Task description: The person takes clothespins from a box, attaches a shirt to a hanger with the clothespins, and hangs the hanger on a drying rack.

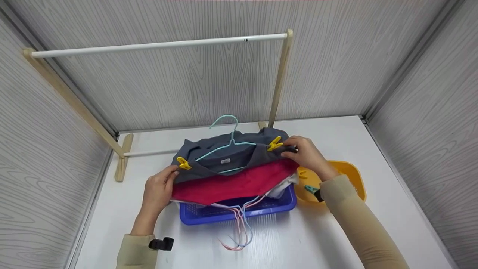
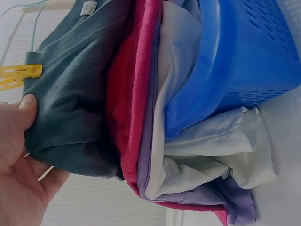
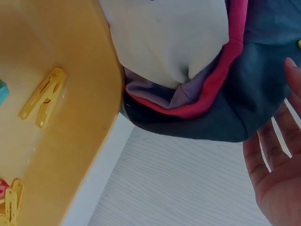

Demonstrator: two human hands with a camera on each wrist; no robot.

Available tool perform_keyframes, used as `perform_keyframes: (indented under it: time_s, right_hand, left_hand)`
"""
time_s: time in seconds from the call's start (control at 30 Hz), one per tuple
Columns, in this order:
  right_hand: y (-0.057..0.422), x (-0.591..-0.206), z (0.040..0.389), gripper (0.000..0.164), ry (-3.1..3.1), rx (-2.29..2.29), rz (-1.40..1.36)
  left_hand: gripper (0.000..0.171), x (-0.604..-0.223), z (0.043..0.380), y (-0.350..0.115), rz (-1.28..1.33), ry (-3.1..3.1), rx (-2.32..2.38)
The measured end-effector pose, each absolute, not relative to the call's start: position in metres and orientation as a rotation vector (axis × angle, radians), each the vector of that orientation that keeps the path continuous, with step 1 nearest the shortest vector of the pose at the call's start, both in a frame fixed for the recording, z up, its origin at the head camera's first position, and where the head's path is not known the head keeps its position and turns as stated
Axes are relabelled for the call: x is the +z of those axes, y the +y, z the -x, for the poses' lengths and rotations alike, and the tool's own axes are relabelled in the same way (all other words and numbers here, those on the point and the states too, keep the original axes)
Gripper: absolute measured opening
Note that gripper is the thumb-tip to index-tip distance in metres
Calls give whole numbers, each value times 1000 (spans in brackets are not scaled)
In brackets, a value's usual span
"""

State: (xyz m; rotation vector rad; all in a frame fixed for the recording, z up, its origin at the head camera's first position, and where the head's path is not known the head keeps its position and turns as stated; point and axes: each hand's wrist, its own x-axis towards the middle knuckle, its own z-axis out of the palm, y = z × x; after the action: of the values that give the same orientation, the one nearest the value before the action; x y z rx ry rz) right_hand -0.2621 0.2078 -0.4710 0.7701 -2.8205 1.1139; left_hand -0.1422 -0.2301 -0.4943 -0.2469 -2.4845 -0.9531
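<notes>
A dark grey shirt [image 1: 209,164] hangs on a light teal hanger [image 1: 232,134] with its hook pointing up. One yellow clothespin [image 1: 183,163] grips its left shoulder, and another yellow clothespin [image 1: 275,143] its right. My left hand [image 1: 157,190] pinches the shirt's left shoulder, thumb in front and fingers behind, just below the clothespin in the left wrist view. At the opposite shoulder my right hand [image 1: 308,155] holds the cloth edge between thumb and fingers; the right wrist view shows those fingers [image 3: 270,146] partly behind the cloth. Under the shirt lies a red garment [image 1: 231,183].
Purple and white garments lie beneath the red one over a blue basket [image 1: 239,213]. Pink and blue hanger hooks [image 1: 241,231] stick out in front. A yellow bin [image 1: 354,175] with clothespins [image 3: 44,96] stands at right. Behind is a rack with a white rail [image 1: 160,45].
</notes>
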Motion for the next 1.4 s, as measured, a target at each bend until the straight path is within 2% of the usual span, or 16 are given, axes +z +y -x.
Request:
perform_keyframes:
  time_s: [0.77, 1.4]
  right_hand:
    - [212, -465, 256, 12, -2612, 1300, -761]
    - [219, -465, 259, 14, -2596, 1185, -787]
  left_hand:
    - [12, -487, 143, -244, 270, -2547, -1105]
    - [12, -480, 144, -249, 175, -2566, -1011]
